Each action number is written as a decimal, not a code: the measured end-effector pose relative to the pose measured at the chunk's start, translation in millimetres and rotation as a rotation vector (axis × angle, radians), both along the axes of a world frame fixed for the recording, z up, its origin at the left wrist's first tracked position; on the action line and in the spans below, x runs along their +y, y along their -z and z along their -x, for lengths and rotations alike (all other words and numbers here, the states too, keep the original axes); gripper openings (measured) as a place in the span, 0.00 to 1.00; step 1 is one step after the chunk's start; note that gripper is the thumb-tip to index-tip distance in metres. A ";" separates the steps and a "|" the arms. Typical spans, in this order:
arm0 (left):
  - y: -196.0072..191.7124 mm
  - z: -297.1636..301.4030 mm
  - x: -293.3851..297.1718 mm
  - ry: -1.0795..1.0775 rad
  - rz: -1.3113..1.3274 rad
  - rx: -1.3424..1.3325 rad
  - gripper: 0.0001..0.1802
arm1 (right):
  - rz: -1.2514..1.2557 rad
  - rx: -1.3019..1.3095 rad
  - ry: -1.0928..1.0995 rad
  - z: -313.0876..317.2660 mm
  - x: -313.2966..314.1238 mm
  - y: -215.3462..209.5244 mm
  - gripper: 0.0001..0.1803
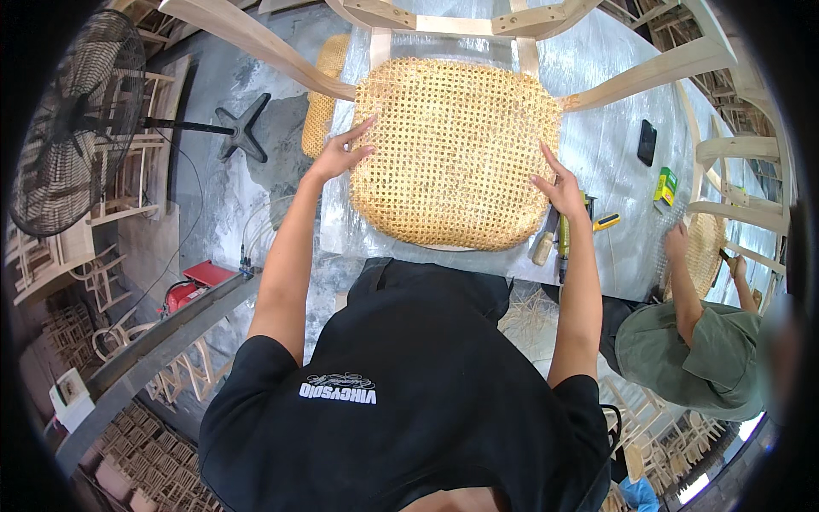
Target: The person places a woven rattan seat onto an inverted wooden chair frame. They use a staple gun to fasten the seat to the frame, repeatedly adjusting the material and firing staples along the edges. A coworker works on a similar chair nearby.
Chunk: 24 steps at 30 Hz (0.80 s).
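A rounded woven cane chair seat (456, 154) lies in front of me against a pale wooden chair frame (452, 26). My left hand (341, 155) is at the seat's left edge, its thumb and forefinger over the weave. At the opposite edge my right hand (561, 188) grips the rim in a like way, a little lower down. The undersides of both grips are hidden. Beside my right wrist lie a wooden-handled tool (543, 246) and a green tool (564, 235), partly covered by the forearm.
On the plastic-covered table to the right are a yellow cutter (606, 222), a black phone (647, 142) and a green-yellow box (665, 188). A co-worker in a green shirt (691, 350) handles another cane seat (706, 252). A second cane piece (320, 119) and a fan (81, 119) stand left.
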<state>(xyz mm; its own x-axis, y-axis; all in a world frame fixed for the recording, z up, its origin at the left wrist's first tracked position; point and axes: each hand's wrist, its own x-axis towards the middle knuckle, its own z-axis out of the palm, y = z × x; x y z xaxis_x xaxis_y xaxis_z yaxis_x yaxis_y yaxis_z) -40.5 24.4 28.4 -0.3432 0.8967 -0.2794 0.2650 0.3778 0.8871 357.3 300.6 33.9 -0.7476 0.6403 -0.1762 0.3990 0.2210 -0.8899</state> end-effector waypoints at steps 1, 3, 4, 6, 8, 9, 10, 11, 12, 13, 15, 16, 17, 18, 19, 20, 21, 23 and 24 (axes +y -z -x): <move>0.4 1.7 -2.9 -0.003 0.002 -0.004 0.36 | 0.009 -0.011 0.000 1.8 -1.4 -1.2 0.44; 3.2 2.9 -4.5 -0.004 -0.010 -0.002 0.36 | -0.009 -0.033 -0.011 2.5 0.0 -4.0 0.44; 4.4 4.3 -4.5 -0.004 -0.013 0.009 0.36 | -0.017 -0.044 -0.016 3.4 1.2 -5.3 0.44; 6.0 5.0 -4.4 0.001 -0.011 0.026 0.36 | 0.003 -0.032 -0.017 2.8 0.5 -6.2 0.44; 6.8 4.7 -2.7 0.006 -0.015 0.036 0.36 | 0.001 -0.007 -0.023 1.7 0.0 -6.7 0.44; 6.8 4.0 -0.9 0.010 -0.012 0.036 0.36 | -0.011 0.011 -0.028 1.2 -0.2 -6.6 0.44; 6.8 3.6 0.8 0.014 -0.010 0.035 0.36 | -0.024 0.028 -0.034 0.9 0.2 -6.7 0.45; 7.0 1.7 -3.0 0.015 0.005 0.034 0.36 | -0.017 0.008 -0.036 1.1 -1.8 -7.2 0.45; 7.1 1.3 -4.8 0.017 -0.014 0.038 0.36 | -0.010 -0.013 -0.038 1.9 -1.4 -8.5 0.45; 7.1 2.6 -4.5 0.019 -0.033 0.043 0.36 | -0.002 -0.033 -0.041 3.3 -1.5 -9.3 0.45; 5.8 3.9 0.6 0.020 -0.045 0.043 0.36 | -0.007 -0.020 -0.029 2.7 0.4 -9.3 0.45; 5.6 0.7 -1.1 0.022 -0.038 0.037 0.36 | -0.010 -0.012 -0.023 0.3 -0.7 -9.6 0.45; 4.9 0.9 -0.5 0.020 -0.033 0.039 0.36 | -0.022 -0.027 -0.021 1.0 -0.5 -10.7 0.45; 3.8 1.2 -0.2 0.018 -0.029 0.041 0.36 | -0.020 -0.035 -0.020 1.8 -1.9 -11.2 0.45; 2.3 1.2 -1.7 0.005 -0.001 0.054 0.36 | -0.017 -0.043 -0.019 2.9 -4.3 -11.1 0.45; 1.7 -0.1 -1.5 -0.003 0.022 0.062 0.36 | -0.019 -0.055 -0.013 1.6 -4.6 -11.7 0.45; 0.8 -1.5 -2.0 -0.012 0.045 0.071 0.36 | -0.031 -0.066 -0.016 2.1 -4.9 -11.5 0.44; -3.1 -2.6 -2.9 -0.020 0.074 0.117 0.36 | -0.058 -0.082 -0.019 3.9 -4.8 -9.1 0.44; -5.6 -3.3 -3.1 -0.023 0.087 0.143 0.36 | -0.063 -0.069 -0.023 3.1 -3.8 -8.3 0.44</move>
<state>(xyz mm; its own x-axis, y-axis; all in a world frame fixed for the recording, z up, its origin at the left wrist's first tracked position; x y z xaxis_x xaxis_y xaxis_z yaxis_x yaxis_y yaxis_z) -37.3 21.3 34.0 -0.4055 0.8627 -0.3023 0.3769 0.4591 0.8045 354.3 296.8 42.2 -0.7496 0.6345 -0.1881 0.4533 0.2851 -0.8445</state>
